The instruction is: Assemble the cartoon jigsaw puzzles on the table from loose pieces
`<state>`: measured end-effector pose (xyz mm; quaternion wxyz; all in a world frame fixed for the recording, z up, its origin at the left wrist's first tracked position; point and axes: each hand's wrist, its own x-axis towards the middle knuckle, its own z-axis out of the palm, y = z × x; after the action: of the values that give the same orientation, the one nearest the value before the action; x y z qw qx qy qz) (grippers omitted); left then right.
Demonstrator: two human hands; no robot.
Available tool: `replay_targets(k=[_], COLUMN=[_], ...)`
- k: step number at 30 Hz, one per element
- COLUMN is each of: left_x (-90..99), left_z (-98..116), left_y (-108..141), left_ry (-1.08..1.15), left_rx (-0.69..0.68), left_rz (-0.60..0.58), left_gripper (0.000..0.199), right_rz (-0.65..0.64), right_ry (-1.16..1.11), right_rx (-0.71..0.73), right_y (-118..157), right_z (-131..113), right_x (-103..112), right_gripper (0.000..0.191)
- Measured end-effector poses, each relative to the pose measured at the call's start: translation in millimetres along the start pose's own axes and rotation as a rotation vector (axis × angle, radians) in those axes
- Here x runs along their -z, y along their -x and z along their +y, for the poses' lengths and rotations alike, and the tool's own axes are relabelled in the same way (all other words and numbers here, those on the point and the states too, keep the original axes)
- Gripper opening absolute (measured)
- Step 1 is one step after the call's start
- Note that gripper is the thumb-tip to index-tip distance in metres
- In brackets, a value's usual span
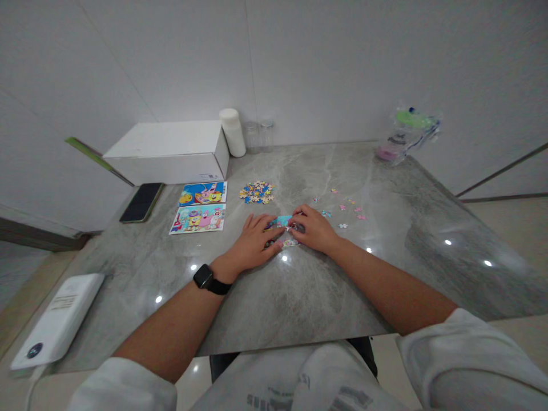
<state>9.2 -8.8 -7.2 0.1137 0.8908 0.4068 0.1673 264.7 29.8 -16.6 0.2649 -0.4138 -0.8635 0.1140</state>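
A partly assembled jigsaw puzzle [283,220] lies flat on the grey table in front of me, much of it covered by my hands. My left hand [260,240] rests on its left side with fingers spread. At its right side, the fingers of my right hand [312,227] are pinched together over a puzzle piece [290,228], which is mostly hidden. Loose puzzle pieces [343,226] are scattered to the right of my right hand. Behind my left hand is a heap of puzzle pieces [257,192]. Left of it lie two cartoon picture cards [203,194], one nearer me than the other.
A white box [171,148], a white bottle [233,132] and two clear glasses [266,136] stand along the wall. A phone [142,202] lies left of the cards. A white power bank [60,317] with a cable sits front left, a plastic bag [406,137] back right.
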Motion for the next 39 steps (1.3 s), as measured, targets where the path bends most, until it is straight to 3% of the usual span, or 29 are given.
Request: replay_targets(k=[8,19,39], left_x=[0.3,-0.3,0.5], left_z=[1.2,3.6,9.1], left_y=[-0.1,-2.0,-5.9], left_ry=[0.006,-0.012,-0.012], left_rx=[-0.016,-0.014,-0.001], left_rz=[0.008,-0.005,-0.03], left_gripper=[0.044,0.043,0.043], right_rz=[0.005,0.061,0.003], right_ry=[-0.01,-0.037,-0.034], right_rx=[0.047,-0.007,0.025], right_y=[1.1,6.8,7.3], right_z=[2.4,8.9,8.0], right_x=[-2.0,4.3,1.4], right_gripper=[0.016,0.032,0.028])
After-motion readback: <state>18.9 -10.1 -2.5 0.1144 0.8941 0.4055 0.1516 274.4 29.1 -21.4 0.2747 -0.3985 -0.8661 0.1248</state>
